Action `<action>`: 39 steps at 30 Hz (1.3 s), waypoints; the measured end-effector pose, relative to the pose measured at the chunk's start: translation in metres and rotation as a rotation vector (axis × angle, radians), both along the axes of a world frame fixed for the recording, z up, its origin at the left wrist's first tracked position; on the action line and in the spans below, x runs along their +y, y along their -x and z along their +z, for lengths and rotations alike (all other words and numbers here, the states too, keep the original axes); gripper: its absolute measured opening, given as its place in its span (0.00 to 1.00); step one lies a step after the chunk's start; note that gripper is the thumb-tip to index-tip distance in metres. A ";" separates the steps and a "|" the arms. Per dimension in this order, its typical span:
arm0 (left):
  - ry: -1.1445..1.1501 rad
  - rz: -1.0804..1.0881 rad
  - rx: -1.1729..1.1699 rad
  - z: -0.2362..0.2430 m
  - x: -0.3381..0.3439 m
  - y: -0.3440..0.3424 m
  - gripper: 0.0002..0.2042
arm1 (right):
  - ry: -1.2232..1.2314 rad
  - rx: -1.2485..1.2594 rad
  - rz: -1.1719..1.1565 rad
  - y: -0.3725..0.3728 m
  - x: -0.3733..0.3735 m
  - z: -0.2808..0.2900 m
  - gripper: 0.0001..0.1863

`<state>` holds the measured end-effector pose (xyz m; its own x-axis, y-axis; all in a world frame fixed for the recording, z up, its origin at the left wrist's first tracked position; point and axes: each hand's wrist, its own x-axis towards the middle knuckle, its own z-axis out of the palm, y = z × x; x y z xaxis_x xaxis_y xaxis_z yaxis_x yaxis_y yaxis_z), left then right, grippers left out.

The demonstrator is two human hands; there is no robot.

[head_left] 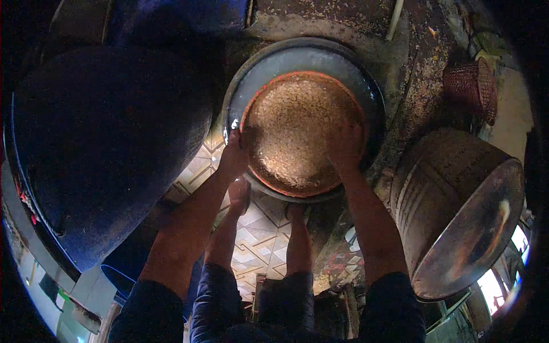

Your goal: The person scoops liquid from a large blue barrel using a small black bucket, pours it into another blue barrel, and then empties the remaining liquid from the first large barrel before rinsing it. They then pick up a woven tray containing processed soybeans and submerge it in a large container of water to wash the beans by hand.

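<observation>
In front of me, a round tray with an orange rim sits inside a wide dark metal basin. Pale brown, grain-like pieces cover the tray; their exact kind is too small to tell. On the tray's left edge, my left hand is closed around the rim, its fingertips partly in shadow. My right hand reaches over the right side of the tray and lies on the pieces with its fingers stretched out, dim but visible.
A large dark rounded vessel fills the left side. To the right stand a big tilted drum and a reddish woven basket. Patterned floor tiles show between my legs. Pale bits lie scattered on the ground beyond the basin.
</observation>
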<state>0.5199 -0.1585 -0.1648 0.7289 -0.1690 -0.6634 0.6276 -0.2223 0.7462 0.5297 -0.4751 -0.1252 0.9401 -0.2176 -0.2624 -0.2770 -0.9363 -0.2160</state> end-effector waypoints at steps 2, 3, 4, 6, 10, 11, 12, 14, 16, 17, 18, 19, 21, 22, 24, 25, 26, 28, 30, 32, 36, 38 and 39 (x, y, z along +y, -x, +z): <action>-0.205 -0.207 -0.065 0.024 -0.026 -0.013 0.19 | -0.025 0.019 -0.057 -0.015 0.005 -0.029 0.40; -0.318 -0.309 -0.103 0.032 -0.032 -0.016 0.18 | -0.123 0.022 -0.120 -0.027 0.011 -0.049 0.39; -0.245 -0.241 -0.126 0.027 -0.024 -0.012 0.18 | -0.165 0.026 -0.145 -0.034 0.030 -0.052 0.38; -0.113 -0.099 -0.171 0.011 -0.003 0.001 0.17 | -0.195 0.042 -0.157 -0.050 0.086 -0.040 0.36; -0.305 -0.259 -0.062 0.033 -0.027 -0.015 0.18 | -0.091 -0.127 0.142 -0.019 0.099 -0.026 0.32; -0.087 -0.094 -0.013 0.025 -0.027 -0.011 0.18 | -0.123 -0.118 0.201 -0.007 0.096 -0.020 0.31; 0.111 0.083 0.024 0.016 -0.014 -0.006 0.19 | -0.175 -0.122 0.272 0.000 0.101 -0.006 0.31; 0.212 0.214 0.021 -0.006 0.002 0.001 0.19 | -0.229 -0.190 0.244 0.011 0.095 0.004 0.30; 0.073 0.157 -0.031 -0.021 0.010 0.006 0.20 | -0.195 -0.327 0.079 0.022 0.061 0.005 0.30; 0.001 0.133 -0.034 -0.022 0.016 0.006 0.20 | -0.191 -0.393 -0.005 0.027 0.045 0.000 0.30; -0.033 0.110 0.007 -0.020 0.014 0.004 0.21 | -0.175 -0.354 -0.117 0.030 0.024 -0.004 0.29; -0.103 0.054 -0.012 -0.015 0.008 -0.001 0.21 | -0.159 -0.311 -0.229 0.035 0.002 -0.009 0.29; -0.270 -0.093 -0.103 0.009 -0.016 -0.013 0.20 | -0.215 -0.083 -0.432 0.048 -0.042 -0.033 0.28; -0.244 -0.107 -0.096 0.015 -0.020 -0.018 0.19 | -0.285 -0.005 -0.497 0.055 -0.060 -0.044 0.27; -0.065 -0.061 0.015 0.013 -0.018 -0.025 0.16 | -0.642 0.035 -0.524 0.069 -0.082 -0.066 0.25; 0.087 -0.002 0.117 0.005 -0.013 -0.023 0.15 | -0.834 0.070 -0.580 0.070 -0.089 -0.069 0.24; 0.012 -0.015 -0.040 -0.013 0.005 -0.010 0.15 | -1.091 0.135 -0.689 0.062 -0.080 -0.069 0.23; -0.152 -0.067 -0.100 -0.025 0.015 0.002 0.18 | -1.023 0.364 -0.686 0.044 -0.071 -0.057 0.22; -0.281 -0.181 0.092 0.006 -0.020 -0.017 0.24 | -0.547 0.493 -0.491 0.046 -0.098 -0.047 0.21; -0.073 -0.095 0.065 -0.015 -0.008 -0.016 0.29 | -0.486 0.346 -0.317 0.079 -0.122 -0.080 0.21; 0.019 0.007 0.110 0.019 -0.005 -0.019 0.35 | -0.890 0.386 -0.497 0.067 -0.113 -0.068 0.21; -0.050 -0.099 0.250 0.062 -0.027 -0.040 0.34 | -0.637 0.336 -0.427 0.063 -0.107 -0.051 0.22; 0.094 0.010 0.288 0.051 -0.014 -0.047 0.34 | -0.498 0.290 -0.372 0.062 -0.097 -0.047 0.23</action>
